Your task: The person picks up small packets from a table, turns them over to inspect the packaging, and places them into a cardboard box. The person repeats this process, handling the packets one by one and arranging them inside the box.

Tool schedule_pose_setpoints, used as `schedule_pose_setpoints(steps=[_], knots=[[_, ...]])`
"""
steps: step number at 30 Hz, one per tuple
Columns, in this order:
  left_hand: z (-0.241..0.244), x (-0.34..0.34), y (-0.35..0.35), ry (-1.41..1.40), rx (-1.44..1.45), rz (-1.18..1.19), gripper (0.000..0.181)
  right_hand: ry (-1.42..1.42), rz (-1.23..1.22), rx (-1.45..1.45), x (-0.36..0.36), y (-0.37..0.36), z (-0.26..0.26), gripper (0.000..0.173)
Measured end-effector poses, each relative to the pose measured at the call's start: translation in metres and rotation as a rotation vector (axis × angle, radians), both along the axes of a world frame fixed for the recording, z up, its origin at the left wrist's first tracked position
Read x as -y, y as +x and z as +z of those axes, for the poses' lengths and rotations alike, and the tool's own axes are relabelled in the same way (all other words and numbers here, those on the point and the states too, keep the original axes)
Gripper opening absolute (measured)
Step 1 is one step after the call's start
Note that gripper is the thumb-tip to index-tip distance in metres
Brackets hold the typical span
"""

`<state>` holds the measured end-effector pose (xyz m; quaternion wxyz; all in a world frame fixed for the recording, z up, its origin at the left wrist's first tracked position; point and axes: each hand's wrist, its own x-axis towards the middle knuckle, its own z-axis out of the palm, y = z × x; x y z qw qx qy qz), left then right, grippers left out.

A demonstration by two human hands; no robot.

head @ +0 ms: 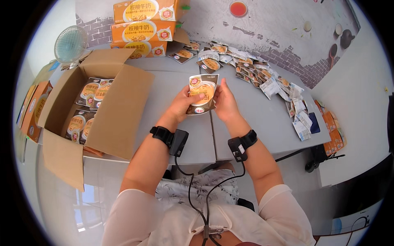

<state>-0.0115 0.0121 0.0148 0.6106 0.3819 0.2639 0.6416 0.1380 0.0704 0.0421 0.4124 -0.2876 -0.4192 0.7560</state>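
Observation:
My left hand (181,106) grips a brown and orange walnut-milk packet (203,84), thumb across its front, above the grey table (172,135). The packet stands upright, and its print faces me upside down. At its right edge is my right hand (227,104), thumb raised and fingers partly hidden behind the packet; whether they grip it is unclear. To the left, an open cardboard carton (123,107) holds several similar packets (75,124) lying flat in it. A long curved pile of loose packets (246,66) spreads along the table's back and right side.
Orange printed cartons (138,32) are stacked at the back. A fan (70,44) stands behind the open carton, whose flaps jut outward. A dark blue flat object (314,123) lies by the pile's right end. Black cables (191,190) run from my wrist devices.

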Motion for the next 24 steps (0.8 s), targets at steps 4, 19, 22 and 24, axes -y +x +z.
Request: schedule_pose_setpoints(steps=[4,19,22,24], knots=[[-0.009,-0.008,-0.008,0.017,-0.052,0.315,0.043,0.23,0.158,0.034,-0.003,-0.022,-0.014,0.046],[-0.006,-0.006,-0.01,-0.025,0.172,0.402,0.035,0.125,0.278,-0.026,-0.021,-0.004,-0.032,0.018],[-0.004,-0.006,-0.008,0.031,0.213,0.368,0.029,0.096,0.261,-0.054,-0.029,0.001,-0.032,0.013],[-0.005,-0.006,-0.013,0.03,0.291,0.33,0.029,0.112,0.204,-0.065,-0.038,0.006,-0.033,0.012]])
